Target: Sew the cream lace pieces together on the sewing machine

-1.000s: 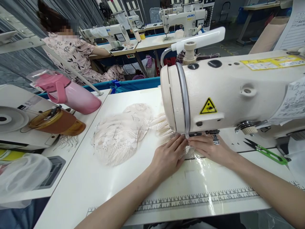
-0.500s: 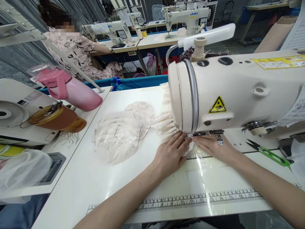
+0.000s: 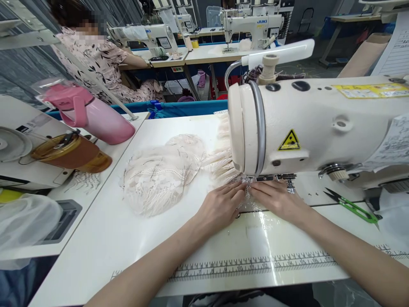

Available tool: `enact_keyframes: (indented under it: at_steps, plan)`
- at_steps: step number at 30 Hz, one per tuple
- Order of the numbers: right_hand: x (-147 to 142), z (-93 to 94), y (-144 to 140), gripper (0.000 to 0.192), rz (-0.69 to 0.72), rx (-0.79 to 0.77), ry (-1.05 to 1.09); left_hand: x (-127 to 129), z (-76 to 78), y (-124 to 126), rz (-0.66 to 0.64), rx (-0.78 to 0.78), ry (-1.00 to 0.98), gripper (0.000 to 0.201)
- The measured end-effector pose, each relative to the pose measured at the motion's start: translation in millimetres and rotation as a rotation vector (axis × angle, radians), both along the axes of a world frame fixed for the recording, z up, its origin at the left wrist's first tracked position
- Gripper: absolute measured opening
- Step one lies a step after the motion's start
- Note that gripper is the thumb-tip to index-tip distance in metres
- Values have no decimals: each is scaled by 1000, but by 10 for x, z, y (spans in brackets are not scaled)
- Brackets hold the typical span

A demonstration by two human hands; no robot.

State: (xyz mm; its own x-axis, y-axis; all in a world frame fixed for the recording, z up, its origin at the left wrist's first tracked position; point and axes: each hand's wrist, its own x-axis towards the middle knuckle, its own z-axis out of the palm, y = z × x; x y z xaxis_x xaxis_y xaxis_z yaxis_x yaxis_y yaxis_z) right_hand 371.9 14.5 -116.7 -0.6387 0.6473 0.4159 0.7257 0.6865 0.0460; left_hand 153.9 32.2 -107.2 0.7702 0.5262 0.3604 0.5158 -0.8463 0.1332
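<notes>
Two hands (image 3: 246,202) on pale, openwork lace (image 3: 159,179)

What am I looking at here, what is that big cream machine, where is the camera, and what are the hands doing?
The camera sits on the worker's head, looking forward and down, so the two bare arms coming from the bottom edge are that person's own. The big cream thing is a sewing machine on a white table. Both hands lie flat on a strip of lace right under the machine's needle end: the left hand on one side, the right hand on the other. More lace lies in a pile to the left. Green snips lie on the right, a printed ruler runs along the near edge, and a pink bottle and a brown bottle are on the left. Another person sews farther back.
</notes>
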Motion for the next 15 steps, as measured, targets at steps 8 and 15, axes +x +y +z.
enact_keyframes:
  at_steps: [8,15]
  plan:
    - [-103,-56,19,20,112,89,98,7,-9,24,49,-7,-7,18]
    - [-105,-82,36,22,150,87,112,15,-1,19,75,5,-16,17]
